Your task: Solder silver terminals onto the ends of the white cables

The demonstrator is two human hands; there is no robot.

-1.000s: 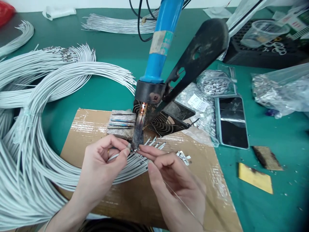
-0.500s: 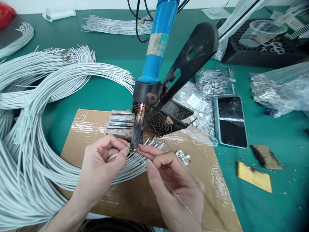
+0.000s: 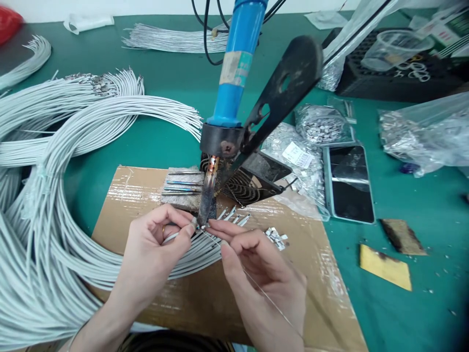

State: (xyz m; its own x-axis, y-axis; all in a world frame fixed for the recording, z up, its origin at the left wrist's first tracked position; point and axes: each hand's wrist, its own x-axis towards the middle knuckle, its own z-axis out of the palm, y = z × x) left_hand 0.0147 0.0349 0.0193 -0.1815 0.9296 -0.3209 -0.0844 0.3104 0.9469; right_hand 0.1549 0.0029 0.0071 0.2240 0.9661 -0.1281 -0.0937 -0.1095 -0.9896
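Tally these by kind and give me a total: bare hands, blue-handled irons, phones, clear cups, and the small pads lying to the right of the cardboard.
Bare hands: 2, left hand and right hand
Blue-handled iron: 1
Phone: 1
Clear cup: 1
Small pads: 2, yellow pad and brown pad
Total: 7

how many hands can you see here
2: the left hand pinches a white cable left of the soldering iron tip; the right hand holds a thin wire, right of it.

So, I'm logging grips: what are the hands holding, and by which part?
Left hand: a white cable, pinched near its end. Right hand: a thin wire, near its forward end.
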